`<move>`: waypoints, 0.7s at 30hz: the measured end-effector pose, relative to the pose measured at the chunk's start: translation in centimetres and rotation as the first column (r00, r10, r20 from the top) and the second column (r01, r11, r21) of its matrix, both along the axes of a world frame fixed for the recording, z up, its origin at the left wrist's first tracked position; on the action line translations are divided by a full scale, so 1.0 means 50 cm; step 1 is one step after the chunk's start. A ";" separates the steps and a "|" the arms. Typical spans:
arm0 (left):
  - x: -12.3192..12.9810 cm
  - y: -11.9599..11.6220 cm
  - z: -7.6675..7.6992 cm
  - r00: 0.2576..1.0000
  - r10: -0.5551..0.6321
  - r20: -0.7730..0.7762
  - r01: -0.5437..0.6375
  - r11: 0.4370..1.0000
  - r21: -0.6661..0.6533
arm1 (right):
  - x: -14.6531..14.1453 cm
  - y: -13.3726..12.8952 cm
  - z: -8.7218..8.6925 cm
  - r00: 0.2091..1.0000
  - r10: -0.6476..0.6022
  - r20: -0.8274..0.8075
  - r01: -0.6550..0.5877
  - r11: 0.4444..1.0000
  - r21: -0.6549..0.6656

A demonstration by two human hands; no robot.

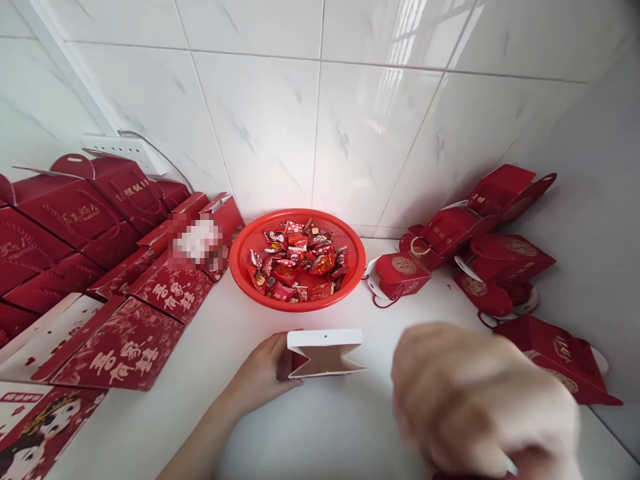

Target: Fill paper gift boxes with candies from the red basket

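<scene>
My left hand (pixel 266 367) is closed around the left side of a small paper gift bag (pixel 327 339). The bag's mouth gapes toward me, showing a brown inside, a white folded rim and a small hole in that rim. Close to the camera on the right, my right hand (pixel 480 400) is blurred, its fingers curled. A bit of dark red and a white speck show beneath it at the frame's bottom edge; what they belong to is cut off. Behind the bag, a red plastic basket (pixel 240 285) holds several wrapped candies (pixel 300 257).
Red gift bags with lettering (pixel 125 353) and red boxes with rope handles (pixel 85 213) crowd the left side. Red gift boxes (pixel 403 273) lie along the right. A power strip (pixel 123 148) with a cable sits by the tiled wall (pixel 260 120), behind the white table (pixel 210 330).
</scene>
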State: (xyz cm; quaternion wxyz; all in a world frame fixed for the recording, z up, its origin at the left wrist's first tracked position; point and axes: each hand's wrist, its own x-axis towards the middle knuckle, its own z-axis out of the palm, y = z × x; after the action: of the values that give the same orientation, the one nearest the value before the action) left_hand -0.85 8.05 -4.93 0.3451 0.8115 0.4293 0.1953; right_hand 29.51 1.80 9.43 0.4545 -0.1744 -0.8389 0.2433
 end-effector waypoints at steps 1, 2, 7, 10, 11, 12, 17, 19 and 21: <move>-0.001 -0.001 -0.002 1.000 -0.007 0.004 0.007 1.000 0.002 | -0.007 0.031 0.019 0.998 -0.058 0.010 0.059 0.998 -0.023; -0.001 -0.001 -0.003 1.000 -0.011 0.004 0.011 1.000 0.005 | -0.012 0.060 0.031 0.991 -0.129 0.031 0.130 0.991 -0.027; -0.003 0.000 -0.005 0.999 -0.014 -0.031 0.015 1.000 0.027 | -0.012 0.187 -0.005 0.752 -0.516 0.410 0.595 0.799 -0.085; -0.002 0.001 -0.004 0.999 -0.007 -0.036 0.008 1.000 0.013 | -0.017 0.248 -0.060 0.596 -0.521 0.610 0.685 0.727 -0.048; -0.001 0.001 -0.003 0.999 -0.005 -0.035 0.005 1.000 0.005 | -0.021 0.263 -0.076 0.538 -0.513 0.669 0.700 0.714 -0.015; 0.000 0.002 -0.003 0.999 -0.002 -0.032 0.002 1.000 -0.003 | -0.024 0.276 -0.089 0.484 -0.504 0.715 0.707 0.707 0.020; 0.001 0.003 -0.006 1.000 0.008 -0.015 -0.008 1.000 -0.028 | -0.039 0.306 -0.117 0.385 -0.476 0.791 0.687 0.720 0.099; 0.000 0.003 -0.009 1.000 0.003 -0.011 -0.004 1.000 -0.027 | -0.041 0.310 -0.121 0.380 -0.466 0.799 0.677 0.729 0.104; 0.000 0.003 -0.010 1.000 0.000 -0.014 0.000 1.000 -0.020 | -0.042 0.314 -0.126 0.383 -0.461 0.801 0.669 0.736 0.103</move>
State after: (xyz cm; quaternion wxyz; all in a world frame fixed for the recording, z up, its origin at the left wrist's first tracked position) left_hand -0.87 8.22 -5.45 0.3501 0.8094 0.4336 0.1854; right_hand 27.43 17.52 3.15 0.0706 -0.5920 -0.7999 0.0683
